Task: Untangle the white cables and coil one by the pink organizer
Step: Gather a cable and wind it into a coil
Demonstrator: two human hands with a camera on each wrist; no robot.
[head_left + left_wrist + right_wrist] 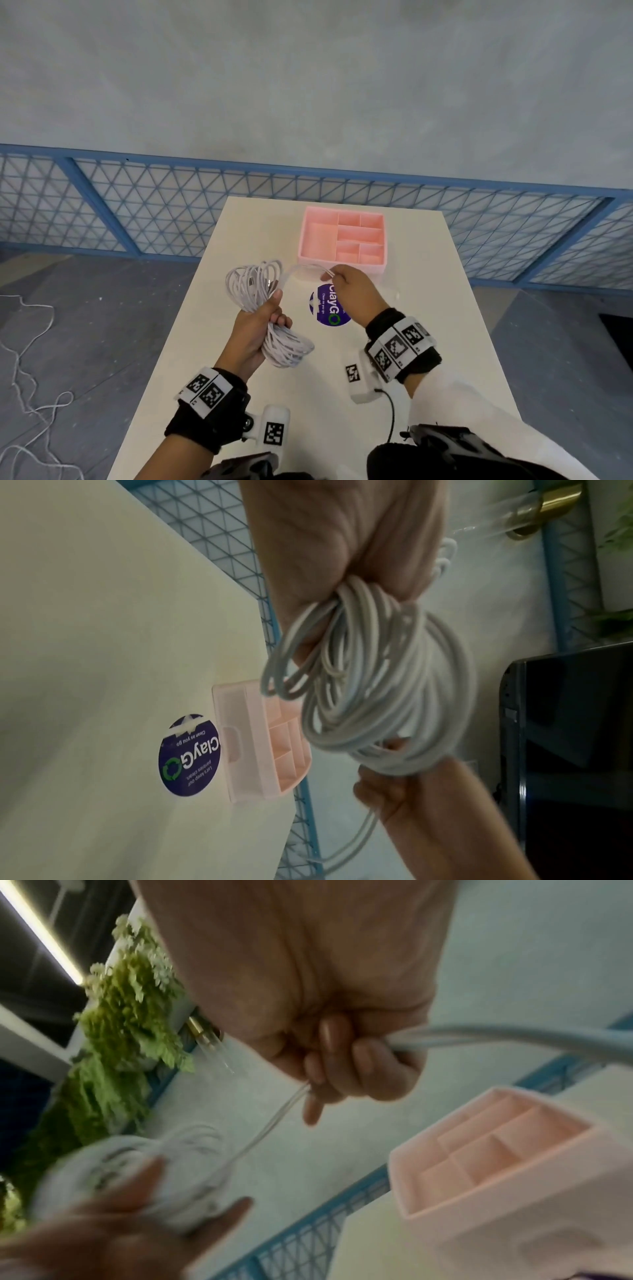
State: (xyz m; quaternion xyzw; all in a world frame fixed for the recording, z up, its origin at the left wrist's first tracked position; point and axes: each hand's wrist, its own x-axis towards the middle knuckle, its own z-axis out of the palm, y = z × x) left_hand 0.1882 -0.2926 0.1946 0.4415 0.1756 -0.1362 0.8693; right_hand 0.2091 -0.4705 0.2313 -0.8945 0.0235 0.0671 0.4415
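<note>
A bundle of white cables (255, 286) (369, 685) is held up over the table's left side. My left hand (260, 325) grips it round its middle, so loops stick out above and below the fist. From the bundle one strand (305, 269) arcs to the right. My right hand (346, 284) (342, 1056) pinches that strand just in front of the pink organizer (342, 236) (253, 739) (496, 1153). The organizer's compartments hold nothing. In the right wrist view the bundle (137, 1167) is blurred.
The white table (428, 325) carries a round purple sticker (329, 308) between my hands and the organizer. A blue mesh fence (154, 205) runs behind the table. Loose string (30, 377) lies on the grey floor at left.
</note>
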